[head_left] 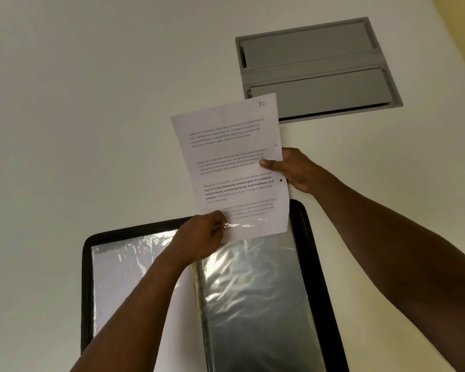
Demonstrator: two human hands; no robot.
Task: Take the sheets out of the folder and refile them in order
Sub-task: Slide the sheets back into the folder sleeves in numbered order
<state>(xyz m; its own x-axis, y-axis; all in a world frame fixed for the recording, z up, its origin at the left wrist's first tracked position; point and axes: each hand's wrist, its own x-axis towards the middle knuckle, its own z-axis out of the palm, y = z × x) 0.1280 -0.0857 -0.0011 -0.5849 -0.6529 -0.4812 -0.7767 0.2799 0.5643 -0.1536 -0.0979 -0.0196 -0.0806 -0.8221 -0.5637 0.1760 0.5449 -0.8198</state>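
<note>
While the right hand pinched the right edge of a printed sheet, thumb on the face and fingers behind, the left hand gripped the sheet's lower left corner together with the mouth of a clear plastic sleeve. Both grips were closed on the paper. The sheet stood tilted above the open folder, its bottom edge just inside or at the sleeve opening; which of the two could not be told. A handwritten number, apparently 10, showed at its top right corner, and punch holes ran down its right edge. The folder lay flat on the white bench, black-rimmed, with glossy sleeves on both leaves; a white page appeared to sit in the left-hand sleeve. A grey recessed hatch was set into the bench beyond, partly overlapped by the sheet's top. In judgement, one sheet was in transit at the sleeve mouth, direction uncertain. The next move called for keeping the sleeve mouth held open and the sheet square to it, lest the corner catch and crease.
</note>
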